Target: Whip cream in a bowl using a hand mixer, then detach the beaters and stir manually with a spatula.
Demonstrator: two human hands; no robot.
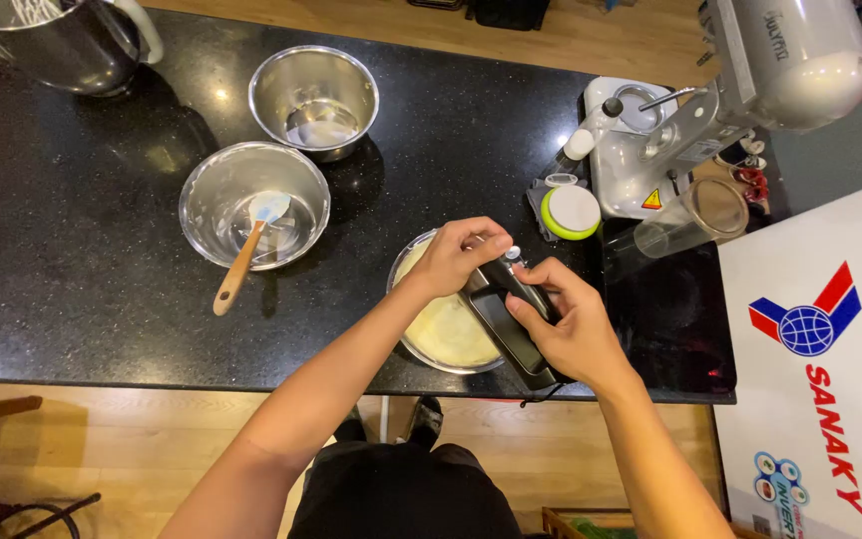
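1. At the far left corner of the black worktop [82, 230] stands a large steel pot [57, 40], partly cut off by the picture's edge.
2. Nearer the middle of the left half sits a steel bowl [214, 195] with a spatula [247, 250] in it; its pale blue blade lies inside the bowl and its wooden handle leans over the rim toward the near edge.
3. Just beyond that bowl, toward the far edge, is a second steel bowl [313, 100] with a little pale liquid at the bottom.
4. By the near edge, right of centre, a bowl of pale yellow batter [441, 324] sits under the person's hands.
5. The left hand [456, 258] is over the far rim of the batter bowl, its fingers clenched on the front end of a black hand mixer [511, 324].
6. The mixer lies tilted across the right side of the batter bowl, its rear end reaching the worktop's near edge.
7. The right hand [571, 324] grips the mixer's body from the right, fingers curled over its top.
8. Beyond the hands, toward the right, a round white lid with a green rim [570, 212] lies beside a small dark bottle [579, 148].
9. At the far right corner stands a silver stand mixer [780, 70] on its white base, with a clear plastic cup [695, 220] lying tilted just in front of it.
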